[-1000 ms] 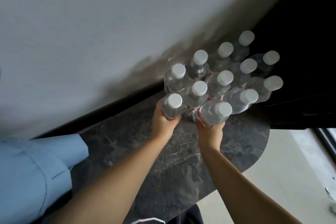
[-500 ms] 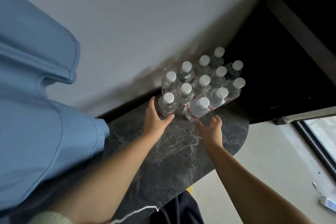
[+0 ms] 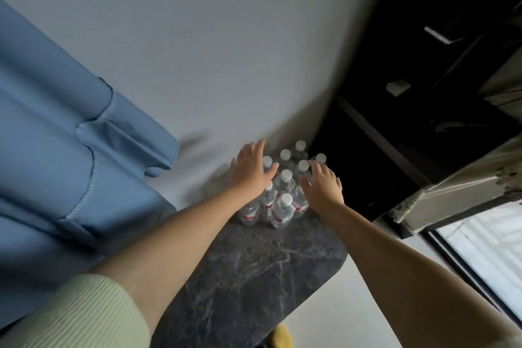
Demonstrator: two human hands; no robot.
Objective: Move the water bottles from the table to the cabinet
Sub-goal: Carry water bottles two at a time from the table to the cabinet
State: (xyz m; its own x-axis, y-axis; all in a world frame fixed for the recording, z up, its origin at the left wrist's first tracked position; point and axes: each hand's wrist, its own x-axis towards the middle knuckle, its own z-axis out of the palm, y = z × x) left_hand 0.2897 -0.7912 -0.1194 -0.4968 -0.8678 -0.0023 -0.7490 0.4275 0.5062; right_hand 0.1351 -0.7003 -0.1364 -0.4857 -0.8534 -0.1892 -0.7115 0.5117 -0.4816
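- Bottles: a tight cluster of small clear plastic bottles with white caps and red labels, standing upright at the 12 o'clock end of the dark marbled table, against the grey wall. At least 9 caps show; more may be hidden under the hands.
- Left hand: fingers spread wide and straight, hovering over the 10 o'clock side of the cluster. It holds nothing; whether it touches a cap cannot be told.
- Right hand: fingers spread and relaxed, over the 2 o'clock side of the cluster. It holds nothing.
- Cabinet: dark shelving at 2 o'clock from the bottles, just beside the table's end.
- Blue cloth: hangs at 9 o'clock, apart from the bottles.
- Handling, judged: the bottles look full, so each is moderately heavy for its size. The thin walls likely dent under a hard squeeze, and the smooth plastic may slip.
- Grip point, judged: the neck just under the cap, or the labelled waist, gives the surest hold.
- Risk, judged: the bottles stand touching, so lifting 1 from the middle may topple its neighbours. Starting at the 6 o'clock row is safer.
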